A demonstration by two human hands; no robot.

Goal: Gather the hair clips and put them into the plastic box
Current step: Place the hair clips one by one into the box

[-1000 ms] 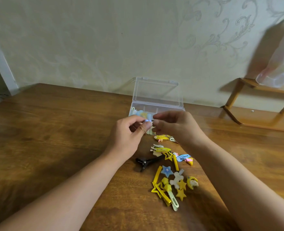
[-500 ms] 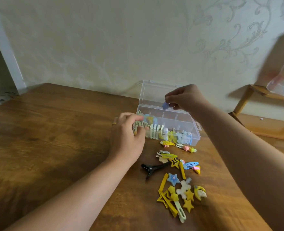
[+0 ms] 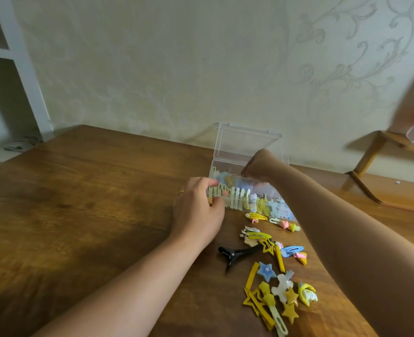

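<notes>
Two hands worked at the plastic box (image 3: 249, 188), which stood with its lid up near the far edge of the bench (image 3: 91, 203): the left hand (image 3: 198, 212) curled its fingers around the box's near left corner, while the right hand (image 3: 258, 167) hung over the back compartments with fingers bunched downward, its grip closed on something I could not make out. Several hair clips (image 3: 274, 271) lay scattered on the bench just in front of the box, a black clip (image 3: 237, 254) at their left side.
</notes>
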